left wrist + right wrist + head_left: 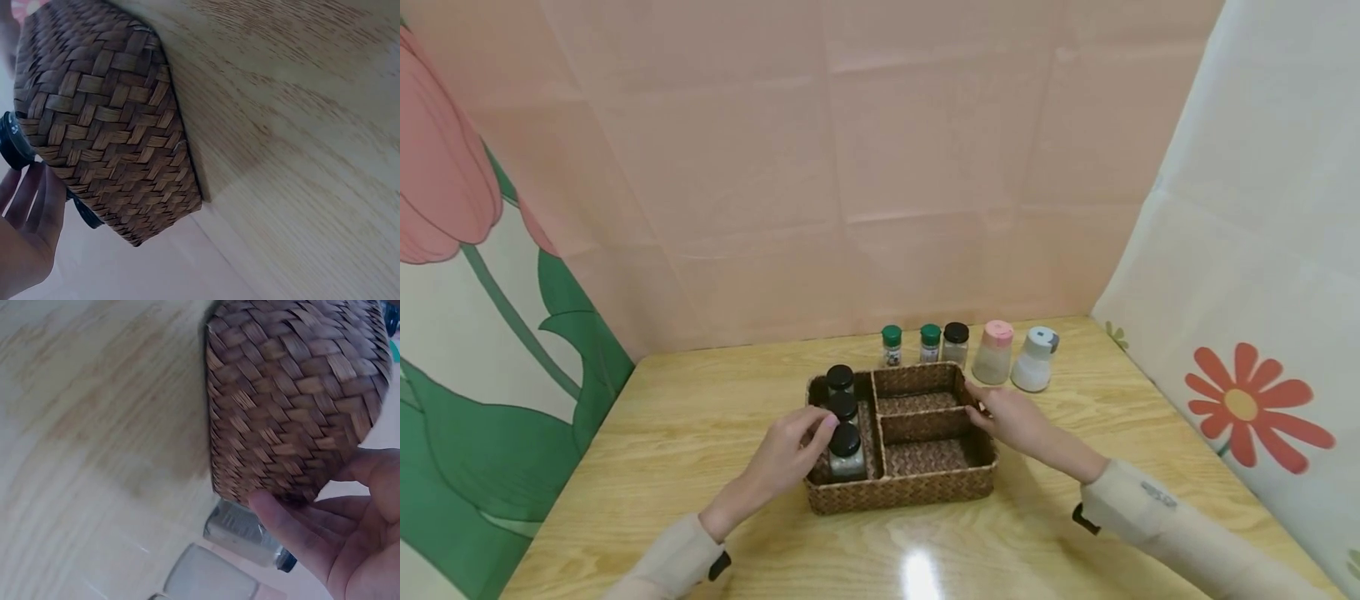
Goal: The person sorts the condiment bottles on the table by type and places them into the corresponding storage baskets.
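A brown woven basket (902, 493) with three compartments stands on the table. In its left compartment, black-lidded jars stand in a row: a back jar (840, 377), a middle jar (843, 405) and a front jar (847, 450). My left hand (786, 446) reaches over the basket's left rim, thumb and fingers bent at the left side of the middle and front lids. Whether they pinch a lid is hidden. My right hand (1011, 415) holds the basket's right rim; in the right wrist view its fingers (294, 531) lie against the woven outer wall.
Behind the basket stand two green-capped bottles (891, 346), a black-lidded jar (956, 342), a pink-topped container (995, 353) and a white-topped container (1035, 360). The wooden table (715, 400) meets a pink cloth backdrop (760, 267), with printed cloths at both sides.
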Available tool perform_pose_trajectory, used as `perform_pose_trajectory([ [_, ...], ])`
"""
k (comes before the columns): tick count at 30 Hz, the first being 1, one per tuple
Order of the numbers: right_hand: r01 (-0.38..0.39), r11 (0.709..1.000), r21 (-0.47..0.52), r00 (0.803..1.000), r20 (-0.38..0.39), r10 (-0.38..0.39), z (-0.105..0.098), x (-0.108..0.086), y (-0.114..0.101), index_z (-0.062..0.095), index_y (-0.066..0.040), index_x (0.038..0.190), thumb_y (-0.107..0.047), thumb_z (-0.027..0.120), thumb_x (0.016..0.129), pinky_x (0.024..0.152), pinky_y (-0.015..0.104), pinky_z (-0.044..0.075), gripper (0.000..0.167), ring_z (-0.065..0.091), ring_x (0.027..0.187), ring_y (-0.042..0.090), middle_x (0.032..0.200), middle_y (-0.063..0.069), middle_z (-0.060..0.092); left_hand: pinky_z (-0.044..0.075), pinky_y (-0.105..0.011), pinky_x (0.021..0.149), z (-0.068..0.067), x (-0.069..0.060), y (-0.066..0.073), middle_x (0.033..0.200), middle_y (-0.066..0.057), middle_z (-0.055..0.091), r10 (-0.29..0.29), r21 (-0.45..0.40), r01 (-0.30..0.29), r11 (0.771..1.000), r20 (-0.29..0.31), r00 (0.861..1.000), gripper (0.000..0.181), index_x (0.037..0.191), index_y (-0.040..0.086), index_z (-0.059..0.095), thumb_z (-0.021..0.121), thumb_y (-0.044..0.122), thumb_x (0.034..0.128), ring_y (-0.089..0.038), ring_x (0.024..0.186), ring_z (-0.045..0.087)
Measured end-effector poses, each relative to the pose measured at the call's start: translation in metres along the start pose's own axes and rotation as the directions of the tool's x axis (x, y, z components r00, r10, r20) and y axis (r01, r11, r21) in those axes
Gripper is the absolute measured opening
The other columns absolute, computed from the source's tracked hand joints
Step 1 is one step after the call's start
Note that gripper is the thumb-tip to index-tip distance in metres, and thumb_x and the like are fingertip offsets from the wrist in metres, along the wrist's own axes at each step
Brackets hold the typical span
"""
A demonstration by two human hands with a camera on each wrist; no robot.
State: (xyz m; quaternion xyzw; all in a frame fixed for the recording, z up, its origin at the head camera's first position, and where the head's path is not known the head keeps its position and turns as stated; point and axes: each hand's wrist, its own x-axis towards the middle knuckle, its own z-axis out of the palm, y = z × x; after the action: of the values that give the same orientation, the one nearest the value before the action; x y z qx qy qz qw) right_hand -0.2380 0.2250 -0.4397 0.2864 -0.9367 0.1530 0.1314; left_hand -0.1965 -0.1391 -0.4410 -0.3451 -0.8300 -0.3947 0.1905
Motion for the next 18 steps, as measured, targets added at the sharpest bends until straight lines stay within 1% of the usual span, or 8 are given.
perform_pose_trajectory([
  [2, 0.000, 1.000, 0.007, 1.000, 0.003, 0.000, -0.004, 0.000, 0.001, 0.066, 0.006, 0.113, -0.004, 0.068, 0.090, 0.046, 0.026, 0.046, 0.026, 0.061, 0.057, 0.013, 0.074, 0.006, 0.067, 0.050, -0.024, 0.062, 0.001, 0.000, -0.001, 0.088, 0.007, 0.064, -0.002, 0.008, 0.002, 1.000, -0.015, 1.000, 0.019, 0.105, 0.007, 0.072, 0.055, 0.015, 0.1030, -0.003, 0.072, 0.055],
  [5, -0.017, 1.000, 0.024, 1.000, 0.006, 0.016, -0.008, 0.001, 0.001, 0.069, 0.004, 0.109, -0.004, 0.067, 0.090, 0.047, 0.026, 0.048, 0.021, 0.066, 0.063, 0.019, 0.080, 0.011, 0.070, 0.050, -0.025, 0.062, 0.002, 0.000, -0.004, 0.088, 0.007, 0.064, -0.003, 0.030, 0.004, 1.000, -0.046, 0.999, 0.020, 0.101, 0.008, 0.072, 0.054, 0.015, 0.1032, -0.003, 0.072, 0.055],
  [9, -0.027, 0.999, 0.045, 1.000, 0.007, 0.027, -0.011, 0.003, 0.002, 0.071, 0.005, 0.104, -0.006, 0.066, 0.091, 0.049, 0.028, 0.050, 0.018, 0.068, 0.066, 0.023, 0.085, 0.014, 0.072, 0.048, -0.025, 0.059, 0.004, -0.001, -0.008, 0.080, 0.010, 0.058, 0.001, 0.054, 0.005, 0.999, -0.106, 0.994, 0.021, 0.090, 0.011, 0.070, 0.054, 0.012, 0.1029, -0.003, 0.067, 0.051],
  [13, -0.011, 0.999, 0.042, 1.000, -0.005, 0.011, -0.011, 0.005, 0.004, 0.072, 0.002, 0.095, -0.006, 0.067, 0.090, 0.052, 0.029, 0.052, 0.011, 0.067, 0.064, 0.020, 0.082, 0.011, 0.072, 0.043, -0.024, 0.054, 0.005, 0.000, -0.012, 0.072, 0.012, 0.051, 0.003, 0.067, 0.008, 0.998, -0.156, 0.988, 0.024, 0.083, 0.011, 0.067, 0.053, 0.011, 0.1029, -0.004, 0.060, 0.045],
  [18, 0.023, 0.999, 0.042, 0.998, -0.054, -0.021, -0.015, 0.008, 0.011, 0.072, -0.005, 0.086, -0.007, 0.069, 0.089, 0.051, 0.028, 0.050, 0.005, 0.064, 0.060, 0.013, 0.078, 0.005, 0.071, 0.040, -0.023, 0.051, 0.007, 0.002, -0.016, 0.071, 0.012, 0.050, -0.026, 0.102, 0.045, 0.994, -0.184, 0.983, 0.020, 0.088, 0.009, 0.069, 0.056, 0.015, 0.1023, -0.004, 0.058, 0.044],
])
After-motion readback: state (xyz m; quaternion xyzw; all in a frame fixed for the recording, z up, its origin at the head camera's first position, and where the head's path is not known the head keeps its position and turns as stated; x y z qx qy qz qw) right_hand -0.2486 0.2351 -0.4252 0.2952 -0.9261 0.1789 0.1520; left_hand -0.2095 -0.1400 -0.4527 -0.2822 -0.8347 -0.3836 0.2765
